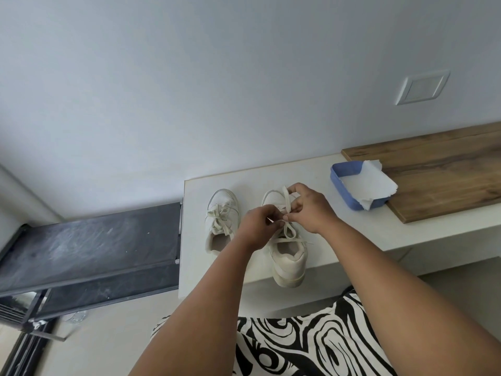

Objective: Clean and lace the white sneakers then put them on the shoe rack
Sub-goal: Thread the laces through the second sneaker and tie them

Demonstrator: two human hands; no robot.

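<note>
**Both hands on the right sneaker's lace**

Two white sneakers sit side by side on the white worktop (pixel 339 169), toes toward the wall. Left sneaker (pixel 221 221) is already laced, bow tied on top, nobody touching it. Right sneaker (pixel 287 253) sits closer to the front edge — heel hangs slightly past it.

Left hand (pixel 257 223): fingers curled, grip pinching the lace (pixel 288 234) over the middle of the right sneaker. Right hand (pixel 309 207): also curled, grip pinching the same lace a bit further toward the toe, a loop of it standing up by the fingers. Loose lace ends trail across the shoe opening below the hands.

Right of the sneakers, well apart — a blue tray (pixel 343 180) with a crumpled white paper towel (pixel 375 185) lying in it and over its rim; it rests against the edge of a wooden board (pixel 439 175).

Black shoe rack (pixel 89 248) stands just left of the worktop, top shelf dusty.
</note>
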